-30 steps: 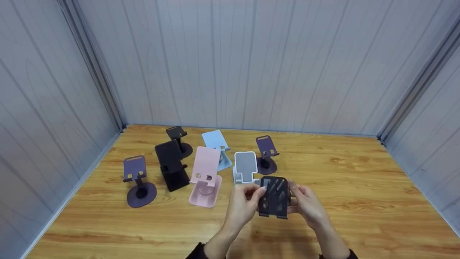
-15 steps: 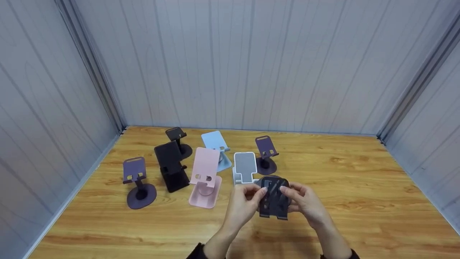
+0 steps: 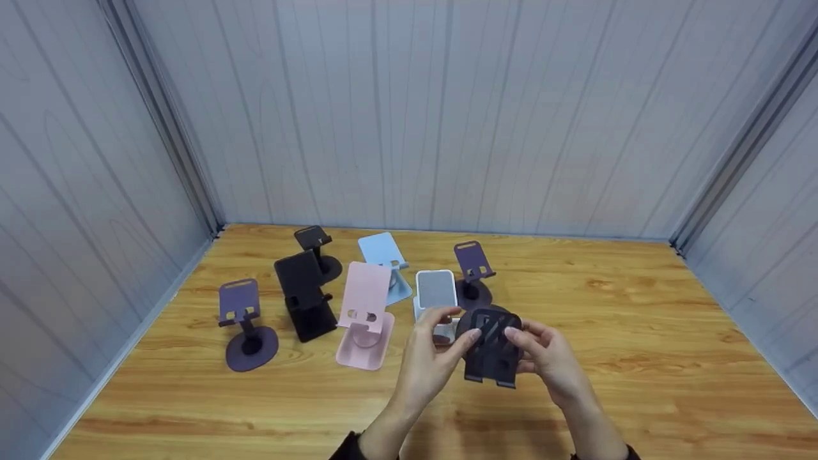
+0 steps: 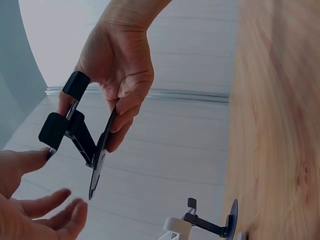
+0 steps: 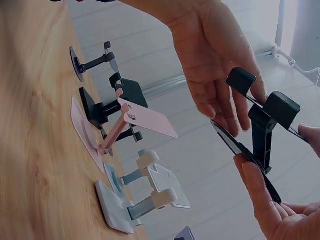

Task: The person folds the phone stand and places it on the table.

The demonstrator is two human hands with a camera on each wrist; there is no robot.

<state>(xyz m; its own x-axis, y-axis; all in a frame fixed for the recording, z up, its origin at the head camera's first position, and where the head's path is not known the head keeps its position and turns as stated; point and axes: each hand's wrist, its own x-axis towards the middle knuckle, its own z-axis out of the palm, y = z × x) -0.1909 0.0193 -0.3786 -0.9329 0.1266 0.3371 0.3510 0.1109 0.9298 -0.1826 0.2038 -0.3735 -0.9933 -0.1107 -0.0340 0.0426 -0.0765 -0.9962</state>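
Observation:
A black folding phone stand (image 3: 492, 354) is held up above the table between both hands. My right hand (image 3: 551, 365) grips it, thumb on the slotted plate and fingers on the round base behind. My left hand (image 3: 427, 365) touches the plate's left edge with its thumb. In the left wrist view, the left hand's fingers (image 4: 65, 220) stand apart from the base. That view also shows the stand's arm (image 4: 82, 137) angled out between plate and base. A white stand with a grey pad (image 3: 437, 289) stands just behind the left hand, partly hidden by it.
Several other phone stands are on the wooden table (image 3: 639, 358): pink (image 3: 365, 297), light blue (image 3: 381, 248), large black (image 3: 300, 278), small black (image 3: 313, 236), and purple ones at left (image 3: 239, 300) and right (image 3: 473, 260). A pale panel wall (image 3: 409, 115) closes the back.
The right thumb has come from the stand's side edge onto its plate. The left fingers have spread away from the stand. The stand has tilted and shifted slightly right, with more of its base showing.

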